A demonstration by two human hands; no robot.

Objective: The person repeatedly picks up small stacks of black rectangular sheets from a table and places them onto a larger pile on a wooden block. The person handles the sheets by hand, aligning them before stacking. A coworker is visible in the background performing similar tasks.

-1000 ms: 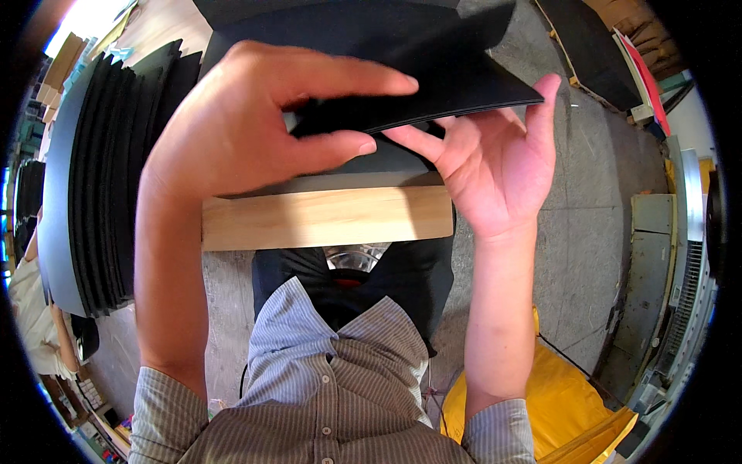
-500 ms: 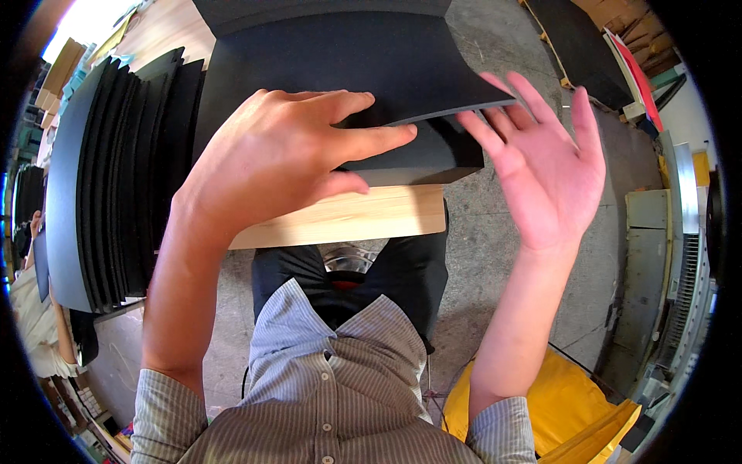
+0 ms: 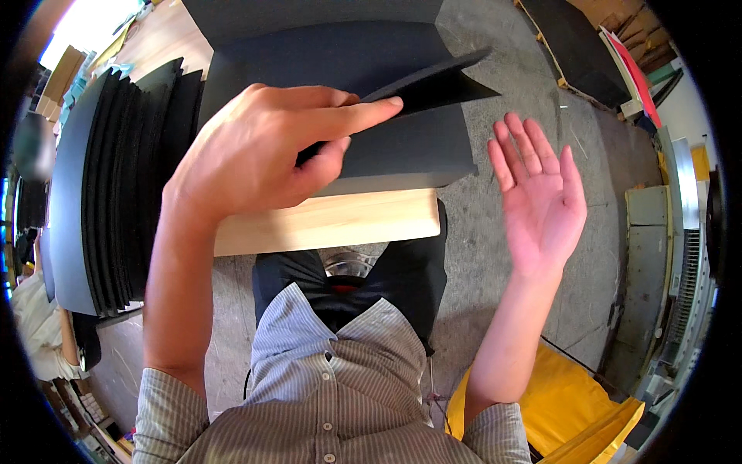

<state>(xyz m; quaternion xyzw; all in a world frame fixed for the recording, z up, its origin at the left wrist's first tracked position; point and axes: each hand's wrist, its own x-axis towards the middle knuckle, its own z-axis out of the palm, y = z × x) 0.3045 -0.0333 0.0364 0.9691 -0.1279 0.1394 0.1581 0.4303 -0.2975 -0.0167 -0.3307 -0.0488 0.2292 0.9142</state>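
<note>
Head view: pinches a matte black sheet (image 3: 440, 89), flared into a V, in left hand (image 3: 259, 147), holding right hand (image 3: 542, 197) wide.

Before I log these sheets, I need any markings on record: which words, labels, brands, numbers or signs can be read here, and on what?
None can be read.
Bent black sheet in the left hand: no text visible.
Upright black sheets: no text visible.
Wooden board: grain only.
Yellow sack: nothing readable.
Clutter along the lower-left rim: too small and blurred to read.
</note>
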